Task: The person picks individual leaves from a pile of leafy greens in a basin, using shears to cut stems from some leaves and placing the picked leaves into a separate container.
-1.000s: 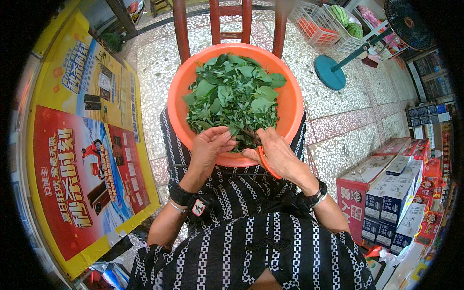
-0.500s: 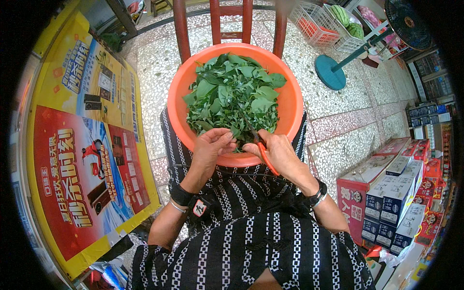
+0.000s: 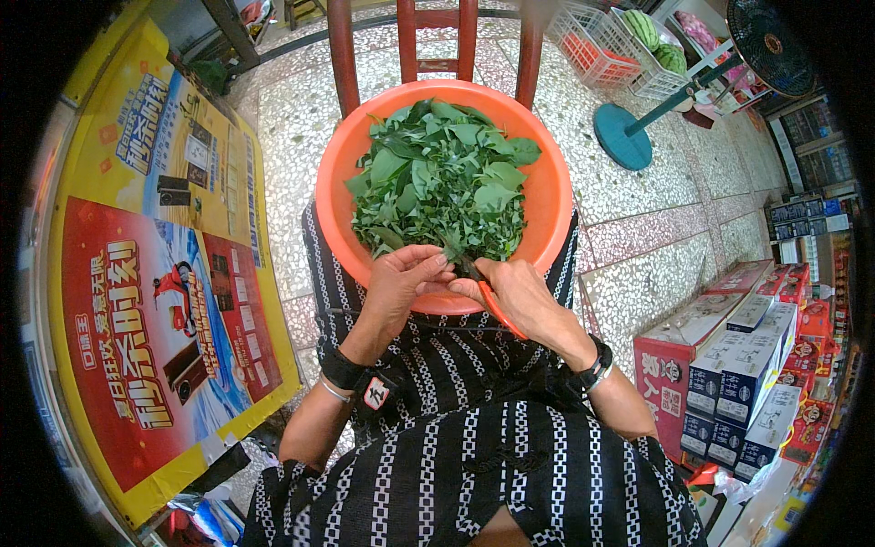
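Observation:
An orange plastic basin (image 3: 553, 196) rests on my lap, heaped with green leaves (image 3: 437, 178), whole ones toward the far side and finer pieces nearer me. Over its near rim, my left hand (image 3: 406, 281) pinches a small green leaf (image 3: 453, 244) between thumb and fingers. My right hand (image 3: 521, 292) grips scissors (image 3: 492, 301) with orange handles. Their dark blades point toward the fingertips of my left hand and are partly hidden by the leaves.
A red wooden chair (image 3: 436, 66) stands just beyond the basin. At the far right are white crates (image 3: 597, 59), watermelons (image 3: 670, 58) and a fan with a green base (image 3: 623, 137). Stacked cartons (image 3: 743, 365) stand on the right; a poster-covered counter (image 3: 173, 301) is at left.
The scissors have come down and nearer to my left fingertips, their blades now beside the pinched leaf. My left hand has shifted slightly to the right.

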The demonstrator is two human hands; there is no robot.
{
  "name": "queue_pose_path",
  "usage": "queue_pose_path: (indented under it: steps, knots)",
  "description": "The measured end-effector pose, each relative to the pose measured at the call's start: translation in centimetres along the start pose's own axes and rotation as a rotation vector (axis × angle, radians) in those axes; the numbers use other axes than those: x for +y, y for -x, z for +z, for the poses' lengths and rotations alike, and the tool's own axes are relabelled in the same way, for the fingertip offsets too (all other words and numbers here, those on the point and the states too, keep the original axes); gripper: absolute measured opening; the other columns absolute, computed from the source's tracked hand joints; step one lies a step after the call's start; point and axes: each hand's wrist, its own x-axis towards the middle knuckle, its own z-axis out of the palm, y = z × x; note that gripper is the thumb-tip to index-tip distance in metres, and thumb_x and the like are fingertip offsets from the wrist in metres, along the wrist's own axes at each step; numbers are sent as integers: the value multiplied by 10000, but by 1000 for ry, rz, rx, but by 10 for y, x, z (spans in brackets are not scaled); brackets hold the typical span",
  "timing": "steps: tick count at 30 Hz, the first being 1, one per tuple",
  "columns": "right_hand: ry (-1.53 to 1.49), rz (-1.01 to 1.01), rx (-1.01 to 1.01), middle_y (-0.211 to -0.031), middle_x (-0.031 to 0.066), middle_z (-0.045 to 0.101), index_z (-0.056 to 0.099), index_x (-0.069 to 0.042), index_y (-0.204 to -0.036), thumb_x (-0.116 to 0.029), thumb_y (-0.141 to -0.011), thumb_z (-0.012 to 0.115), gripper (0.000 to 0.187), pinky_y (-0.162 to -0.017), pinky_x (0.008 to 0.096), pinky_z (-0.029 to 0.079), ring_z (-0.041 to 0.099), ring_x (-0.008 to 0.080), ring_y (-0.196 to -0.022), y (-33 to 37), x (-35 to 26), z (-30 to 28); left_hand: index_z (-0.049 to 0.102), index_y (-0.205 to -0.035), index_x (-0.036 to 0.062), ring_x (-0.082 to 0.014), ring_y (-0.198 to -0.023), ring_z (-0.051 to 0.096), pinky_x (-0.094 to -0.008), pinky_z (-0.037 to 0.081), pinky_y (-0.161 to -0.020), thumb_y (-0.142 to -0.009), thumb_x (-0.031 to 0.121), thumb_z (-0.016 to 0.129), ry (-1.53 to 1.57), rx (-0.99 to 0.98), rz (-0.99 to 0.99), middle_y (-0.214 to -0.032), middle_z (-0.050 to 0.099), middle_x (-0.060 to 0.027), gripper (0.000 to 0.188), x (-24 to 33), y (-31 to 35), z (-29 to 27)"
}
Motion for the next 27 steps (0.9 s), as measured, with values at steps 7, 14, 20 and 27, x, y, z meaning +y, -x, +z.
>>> queue_pose_path:
  steps: [7,14,20,27]
  knots:
    - [-146,-2,163,-564,210,543,552,29,-772,-428,-825,645,470,-505,444,440,577,391,-548,0,1,-3,601,-1050,-28,-179,-822,658,-282,552,-754,-859,60,630,44,47,36,-932,660,-102,213,1,1,-1]
    - [102,-19,15,-929,231,540,529,39,-966,-532,-825,591,592,-770,463,440,549,378,-885,4,2,0,590,-1063,-21,-178,-815,658,-281,557,-752,-855,56,632,51,63,39,-943,655,-102,225,1,1,-3]
    - [133,-83,37,-818,235,573,554,29,-931,-545,-843,552,580,-716,468,456,583,403,-790,2,0,1,591,-1033,-8,-178,-808,657,-282,553,-740,-855,69,639,52,15,-2,-929,656,-93,200,-4,1,-3]
    - [-100,-33,104,-555,210,518,537,29,-777,-436,-860,597,477,-505,434,423,547,396,-544,-2,2,1,601,-1026,-14,-168,-812,657,-277,551,-738,-855,78,645,84,37,20,-913,657,-84,200,-5,-2,-3]
